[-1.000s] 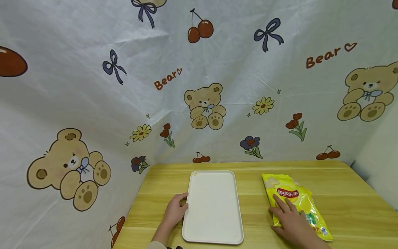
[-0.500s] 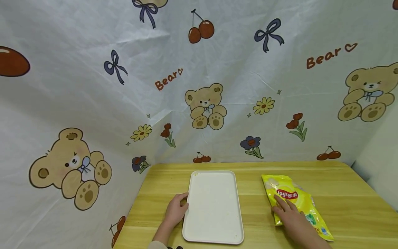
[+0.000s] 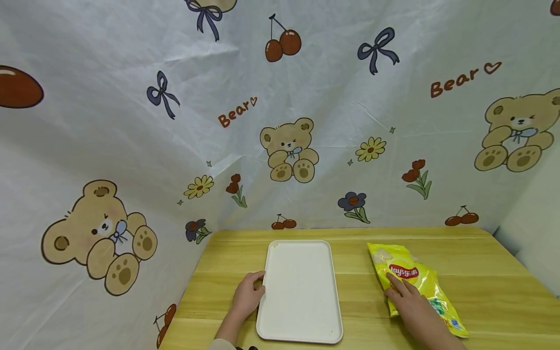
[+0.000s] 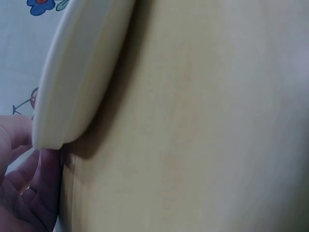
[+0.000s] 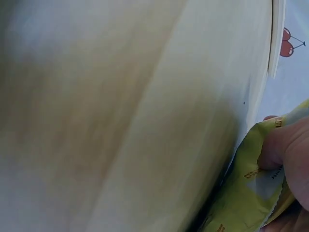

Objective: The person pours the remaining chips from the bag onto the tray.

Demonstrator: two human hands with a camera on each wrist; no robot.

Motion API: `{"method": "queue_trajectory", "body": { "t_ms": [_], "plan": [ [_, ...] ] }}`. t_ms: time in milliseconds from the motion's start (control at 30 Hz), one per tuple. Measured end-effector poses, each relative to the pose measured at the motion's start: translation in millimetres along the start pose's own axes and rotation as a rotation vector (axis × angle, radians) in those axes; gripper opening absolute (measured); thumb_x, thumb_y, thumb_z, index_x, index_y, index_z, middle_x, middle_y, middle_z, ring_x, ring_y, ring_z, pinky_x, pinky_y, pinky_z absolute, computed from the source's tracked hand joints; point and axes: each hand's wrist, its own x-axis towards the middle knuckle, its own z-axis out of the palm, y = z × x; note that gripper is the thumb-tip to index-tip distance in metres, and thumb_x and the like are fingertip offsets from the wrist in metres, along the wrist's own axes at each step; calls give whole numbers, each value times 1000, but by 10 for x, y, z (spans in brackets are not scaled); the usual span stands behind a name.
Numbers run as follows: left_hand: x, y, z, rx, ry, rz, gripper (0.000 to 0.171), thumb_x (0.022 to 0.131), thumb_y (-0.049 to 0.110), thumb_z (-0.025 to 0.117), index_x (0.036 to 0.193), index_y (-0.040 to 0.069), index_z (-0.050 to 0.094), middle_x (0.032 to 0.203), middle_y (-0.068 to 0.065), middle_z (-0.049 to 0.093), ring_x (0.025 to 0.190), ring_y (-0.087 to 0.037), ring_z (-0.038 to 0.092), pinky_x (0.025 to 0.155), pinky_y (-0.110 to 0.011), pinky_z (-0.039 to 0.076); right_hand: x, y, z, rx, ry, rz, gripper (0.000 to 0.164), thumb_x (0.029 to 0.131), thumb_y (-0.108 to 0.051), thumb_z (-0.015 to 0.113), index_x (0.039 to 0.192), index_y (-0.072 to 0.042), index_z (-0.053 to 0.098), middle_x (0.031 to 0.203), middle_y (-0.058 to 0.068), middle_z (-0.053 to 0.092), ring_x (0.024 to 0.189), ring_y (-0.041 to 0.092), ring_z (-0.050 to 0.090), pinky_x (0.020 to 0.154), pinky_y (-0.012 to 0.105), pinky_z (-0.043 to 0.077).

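Left hand (image 3: 248, 294) and right hand (image 3: 413, 306) are both engaged: by the right, the crinkled yellow plastic Lay's chip bag (image 3: 424, 279) is pinched at its seven o'clock; by the left, the rectangular cream tray (image 3: 299, 291) is gripped at nine o'clock of its rim. The bag is laid at three o'clock from the tray, well apart, on the yellow wood-grain tabletop (image 3: 356, 296), backed at twelve o'clock by a bear-printed white cloth (image 3: 328, 92). Bag-grasping appears to be the step in hand; a secure hold before lifting seems called for, with the tray kept steady.
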Motion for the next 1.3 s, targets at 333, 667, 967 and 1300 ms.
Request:
{"method": "queue_trajectory", "body": {
  "t_ms": [333,667,967,1300],
  "plan": [
    [7,-7,13,6,-8,-13,43,91,9,66,134,8,63,122,-5,66,83,-11,56,69,-24,47,-7,17,-54,-95,0,-44,37,83,7,72,112,-15,66,151,13,47,123,43,54,79,68,53],
    [-9,1,-15,-16,-23,-10,43,92,9,66,135,6,62,125,-8,65,89,-15,59,71,-26,50,-5,21,-56,-82,5,-58,38,84,8,71,112,-17,64,152,13,43,124,44,53,80,70,52],
    [3,13,-12,-21,-11,-20,42,92,10,66,134,7,63,127,-10,65,88,-14,58,71,-26,50,-18,-2,-74,-95,7,-65,39,84,7,71,113,-17,63,153,11,43,125,42,53,80,69,52],
    [7,42,-6,14,-9,-12,43,91,9,67,134,7,63,128,-12,64,84,-13,57,70,-28,49,28,-152,-184,-51,-42,-60,47,79,-1,80,120,-17,64,159,8,36,133,40,46,93,68,48]
  ]
}}
